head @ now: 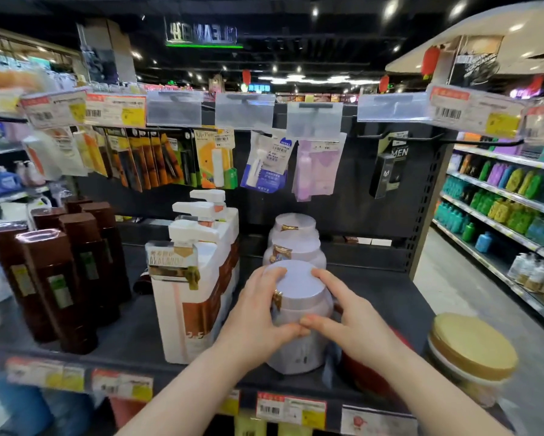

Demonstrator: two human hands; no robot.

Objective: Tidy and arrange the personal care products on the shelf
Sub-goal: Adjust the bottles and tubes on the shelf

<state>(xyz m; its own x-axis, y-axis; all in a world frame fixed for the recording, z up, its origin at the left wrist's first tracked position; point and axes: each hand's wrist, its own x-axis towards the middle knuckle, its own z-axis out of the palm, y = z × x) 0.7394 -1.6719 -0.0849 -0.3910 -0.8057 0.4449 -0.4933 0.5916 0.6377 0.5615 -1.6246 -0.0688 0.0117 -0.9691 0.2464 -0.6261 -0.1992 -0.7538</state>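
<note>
A lavender jar (pixel 300 313) with a round lid stands at the front of the dark shelf (pixel 132 344). My left hand (pixel 261 313) grips its left side and my right hand (pixel 343 316) grips its right side, fingers over the lid's edge. Two more lavender jars (pixel 296 240) line up behind it. To the left stand white pump bottles (pixel 198 272) with brown labels. Further left are several dark brown bottles (pixel 60 278). A jar with a gold lid (pixel 472 350) sits at the shelf's right front corner.
Small packaged items (pixel 214 158) hang on hooks above the shelf, under price tag holders (pixel 174 108). Price labels (pixel 291 407) line the shelf's front edge. An aisle with shelves of green and blue bottles (pixel 510 202) runs on the right.
</note>
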